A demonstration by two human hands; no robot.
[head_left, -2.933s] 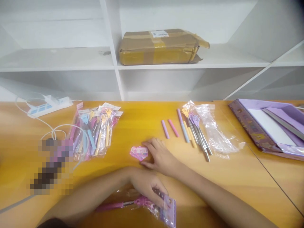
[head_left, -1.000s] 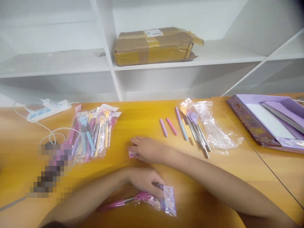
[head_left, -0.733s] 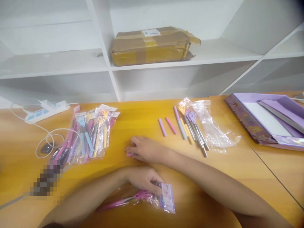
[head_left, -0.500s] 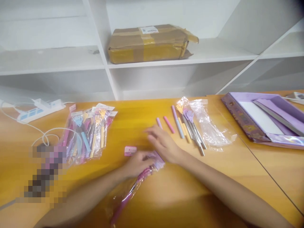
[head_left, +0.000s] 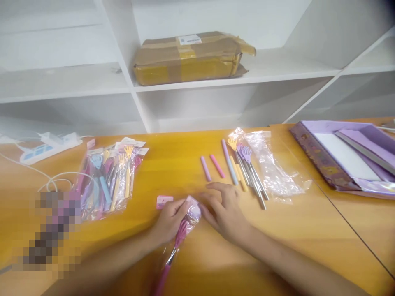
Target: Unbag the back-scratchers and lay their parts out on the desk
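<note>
My left hand (head_left: 170, 220) is closed on the top of a clear plastic bag (head_left: 194, 211), pinching it between thumb and fingers. Inside the bag lies a pink back scratcher (head_left: 181, 233), its claw head up near my hand and its handle running toward the table's front edge. My right hand (head_left: 226, 209) is beside the bag top, fingers apart and slightly bent; it grips nothing that I can see. Just left of the bag lies a small pink card (head_left: 164, 201). Beyond my right hand are loose handle tubes, a purple one (head_left: 205, 168) and a pink one (head_left: 217, 166) among them.
Bagged back scratchers (head_left: 114, 176) are piled at left near a white power strip (head_left: 51, 147) and cables. Unbagged purple-headed scratchers (head_left: 248, 164) lie right of centre, beside empty clear bags (head_left: 271, 164). A purple box (head_left: 327, 164) stands at right. A taped carton (head_left: 188, 61) sits on the shelf.
My right hand has moved down and to the right, uncovering the purple tube. The bag with the pink back scratcher has turned more upright in my left hand. The view has shifted slightly.
</note>
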